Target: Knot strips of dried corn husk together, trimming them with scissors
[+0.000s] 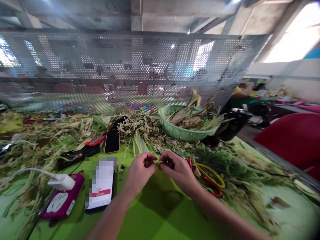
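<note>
While the left hand (142, 169) and right hand (177, 167) are pinching a small yellow-green fibrous strip (158, 162), gentle tension is likely helping.

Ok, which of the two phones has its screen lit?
The nearer phone, right of the purple device; its screen glows white, while the phone farther back has a dark screen.

Dry papery husks (142, 128), matt plastic basket (186, 134), perforated metal screen (140, 60)

Basket (180, 131) beyond hands (140, 169), husks (192, 120) inside; phones (112, 141) left.
</note>
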Motion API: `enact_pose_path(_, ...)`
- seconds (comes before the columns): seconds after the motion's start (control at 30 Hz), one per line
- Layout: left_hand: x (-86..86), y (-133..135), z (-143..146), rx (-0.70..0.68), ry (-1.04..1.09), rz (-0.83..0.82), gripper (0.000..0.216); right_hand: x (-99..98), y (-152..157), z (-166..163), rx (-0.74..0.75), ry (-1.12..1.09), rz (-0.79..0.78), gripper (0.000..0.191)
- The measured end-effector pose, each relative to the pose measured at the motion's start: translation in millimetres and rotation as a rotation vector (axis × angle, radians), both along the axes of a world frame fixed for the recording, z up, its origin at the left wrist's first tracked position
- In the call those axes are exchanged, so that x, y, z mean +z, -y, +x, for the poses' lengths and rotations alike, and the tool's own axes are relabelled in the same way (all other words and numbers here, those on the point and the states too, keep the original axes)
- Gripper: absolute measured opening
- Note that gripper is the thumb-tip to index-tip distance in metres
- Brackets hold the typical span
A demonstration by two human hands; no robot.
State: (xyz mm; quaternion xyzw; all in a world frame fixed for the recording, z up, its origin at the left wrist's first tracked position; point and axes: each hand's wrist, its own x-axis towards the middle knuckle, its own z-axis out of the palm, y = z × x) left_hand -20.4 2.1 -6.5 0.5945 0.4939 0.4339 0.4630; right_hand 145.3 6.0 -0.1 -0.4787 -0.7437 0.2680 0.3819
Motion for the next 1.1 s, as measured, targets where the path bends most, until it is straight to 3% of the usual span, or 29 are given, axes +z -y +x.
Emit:
enact_pose_path(0.23,6.3,4.3,-3.8,0.029,-0.316,0.196,0.005,0.4,0.5,2.3,0.002,-0.013,0.008,0.008)
enact_pose_path(0.4,7.7,4.8,-2.8,-0.015,-0.351,0.316,0.005,4.0,3.3,3.5,-0.012,0.015,0.000,0.009)
enact_pose_path(0.63,1.9,1.1,-3.2,-0.030,-0.294,0.231,0.001,3.7,3.0,0.6,0.082,-0.054,-0.041,0.016)
enact_pose_path(0.97,12.6,2.7,-11.4,0.008,-0.477,0.186,0.008,4.2,1.3,6.0,-0.033,-0.031,0.023,0.012)
enact_pose_path(1.1,13.2,2.9,-12.7,0.038,-0.559,0.278,0.008,6.1,1.6,7.3,-0.054,-0.018,0.027,0.013)
